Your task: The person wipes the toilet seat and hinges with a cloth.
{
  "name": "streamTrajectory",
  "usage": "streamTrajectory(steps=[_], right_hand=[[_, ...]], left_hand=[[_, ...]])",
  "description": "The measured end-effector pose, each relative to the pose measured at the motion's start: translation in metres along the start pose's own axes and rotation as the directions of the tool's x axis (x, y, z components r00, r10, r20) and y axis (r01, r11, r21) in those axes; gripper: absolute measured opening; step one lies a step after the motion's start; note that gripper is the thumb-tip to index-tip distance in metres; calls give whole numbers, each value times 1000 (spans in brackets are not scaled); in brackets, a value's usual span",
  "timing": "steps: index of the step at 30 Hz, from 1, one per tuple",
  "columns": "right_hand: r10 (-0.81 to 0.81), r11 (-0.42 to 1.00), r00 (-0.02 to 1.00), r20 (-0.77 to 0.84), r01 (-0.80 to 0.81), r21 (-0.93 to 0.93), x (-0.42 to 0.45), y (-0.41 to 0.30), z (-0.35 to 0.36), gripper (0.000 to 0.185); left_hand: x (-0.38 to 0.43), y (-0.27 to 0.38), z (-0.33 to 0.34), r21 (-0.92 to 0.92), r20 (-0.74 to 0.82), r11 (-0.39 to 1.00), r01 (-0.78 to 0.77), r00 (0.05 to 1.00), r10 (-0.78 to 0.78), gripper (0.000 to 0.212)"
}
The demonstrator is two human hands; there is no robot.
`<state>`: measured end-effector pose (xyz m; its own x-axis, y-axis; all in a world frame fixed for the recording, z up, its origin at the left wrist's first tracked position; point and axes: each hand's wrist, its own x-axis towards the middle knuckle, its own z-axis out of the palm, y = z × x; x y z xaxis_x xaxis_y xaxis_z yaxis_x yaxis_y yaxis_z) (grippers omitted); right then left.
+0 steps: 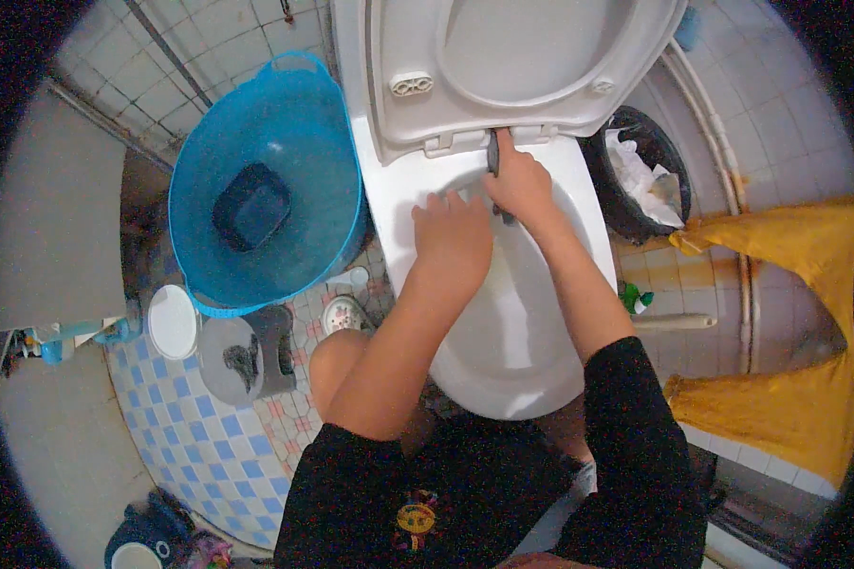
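Observation:
A white toilet (601, 213) is in front of me, its seat (413, 117) and lid raised against the back. My right hand (523, 181) grips a slim dark grey tool (494, 153), perhaps a small brush. One end of it is up at the seat hinge (459, 141), with my index finger stretched along it; its lower end shows below my palm, over the bowl (494, 313). My left hand (455, 238) rests palm down at the left rim of the bowl, fingers a little apart, and no object shows in it.
On the left stands a large blue tub (306, 235) holding a dark basin (252, 206). A grey stool (277, 348) and a white lid (174, 321) are below it. To the right are a black waste bin (605, 206) with paper, a green bottle (633, 299) and a hanging yellow cloth (783, 405).

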<state>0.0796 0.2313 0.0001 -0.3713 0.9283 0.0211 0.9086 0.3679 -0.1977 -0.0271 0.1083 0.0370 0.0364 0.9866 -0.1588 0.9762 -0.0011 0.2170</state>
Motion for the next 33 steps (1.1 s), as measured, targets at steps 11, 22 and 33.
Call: streamTrajectory(steps=[11,22,33], right_hand=[[56,997,998,-1,-56,44,1,1,3,83],[-145,977,987,76,155,-150,-9,13,-21,74],[-137,990,977,164,128,66,-10,11,-10,71]], left_hand=[[3,5,13,47,-200,999,-26,979,35,31],[27,3,7,-52,-240,998,27,970,-38,39],[36,10,28,-84,-87,989,120,988,-127,53]])
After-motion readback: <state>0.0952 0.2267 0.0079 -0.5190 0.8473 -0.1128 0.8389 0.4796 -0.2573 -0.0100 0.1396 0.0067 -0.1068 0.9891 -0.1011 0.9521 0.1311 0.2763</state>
